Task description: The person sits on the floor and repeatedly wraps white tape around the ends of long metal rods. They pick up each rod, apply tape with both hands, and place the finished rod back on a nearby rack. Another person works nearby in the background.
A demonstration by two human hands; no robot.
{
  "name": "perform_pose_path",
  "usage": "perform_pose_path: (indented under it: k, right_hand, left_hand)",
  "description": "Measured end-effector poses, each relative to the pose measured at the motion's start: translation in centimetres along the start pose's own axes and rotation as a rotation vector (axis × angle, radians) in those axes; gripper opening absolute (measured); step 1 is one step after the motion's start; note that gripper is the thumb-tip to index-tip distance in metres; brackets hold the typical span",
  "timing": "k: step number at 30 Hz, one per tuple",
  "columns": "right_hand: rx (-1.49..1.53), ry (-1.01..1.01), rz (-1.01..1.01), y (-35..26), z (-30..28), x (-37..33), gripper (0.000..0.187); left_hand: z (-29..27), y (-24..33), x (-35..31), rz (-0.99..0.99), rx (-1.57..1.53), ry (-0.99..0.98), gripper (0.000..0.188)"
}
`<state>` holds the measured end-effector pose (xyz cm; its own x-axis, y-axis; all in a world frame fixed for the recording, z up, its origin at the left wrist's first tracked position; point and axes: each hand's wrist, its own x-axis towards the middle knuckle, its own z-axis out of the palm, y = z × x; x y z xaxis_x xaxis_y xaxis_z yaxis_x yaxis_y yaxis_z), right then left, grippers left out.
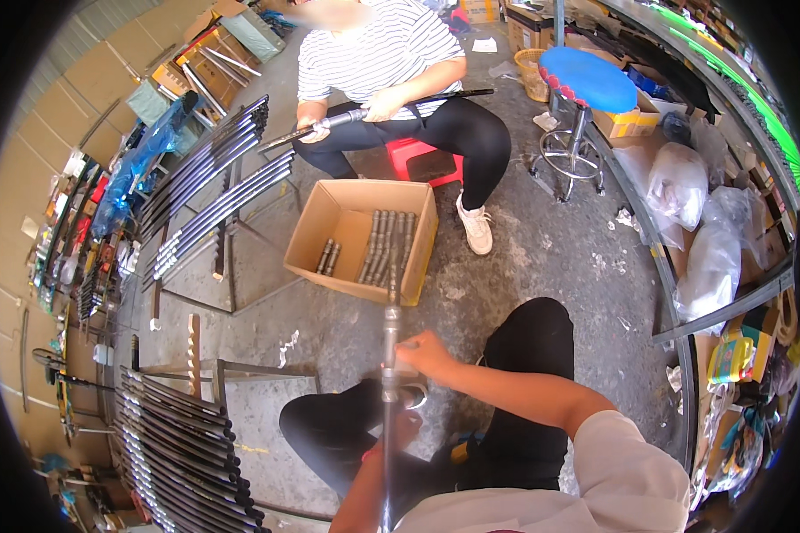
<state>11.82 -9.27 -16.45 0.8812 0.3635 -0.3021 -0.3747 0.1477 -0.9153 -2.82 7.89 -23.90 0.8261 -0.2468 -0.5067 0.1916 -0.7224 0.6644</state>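
A long metal tube (387, 480) runs away from my body toward the box, with grey ribbed sleeves (391, 330) around its middle. My right hand (425, 355) is closed at the sleeves, its fingertips pressed against their right side. Lower down, my left hand (404, 430) is wrapped around the tube, partly hidden and blurred. The tube's far end overlaps an open cardboard box (329, 280), which holds several grey ribbed metal cylinders (379, 249).
Opposite me, a person (378, 53) on a red stool (404, 160) holds a similar dark tube with a grey sleeve (342, 118). Racks of dark tubes (178, 453) and shiny tubes (213, 173) stand left. A blue round stool (587, 75) and metal shelving (729, 306) are right.
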Motion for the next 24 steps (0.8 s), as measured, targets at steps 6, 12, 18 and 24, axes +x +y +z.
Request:
perform_pose_path:
  k: [6,12,18,24]
  right_hand:
    - [-0.01,-0.059,0.067,-2.2,1.3,-1.4,0.027]
    - [0.008,-0.075,0.0,-3.9,1.4,-1.8,0.029]
    - [0.161,-0.037,0.076,-5.1,1.0,-2.5,0.03]
    - [0.177,-0.044,0.062,-2.3,0.8,-1.1,0.026]
  left_hand:
    - [-1.8,-0.5,-1.9,0.067,0.215,0.325,0.02]
    - [-9.2,2.7,-4.1,0.154,0.537,0.756,0.013]
    - [-15.5,-0.3,-6.3,-0.131,0.656,1.181,0.015]
    - [-14.9,0.0,-6.5,-0.311,0.608,1.089,0.011]
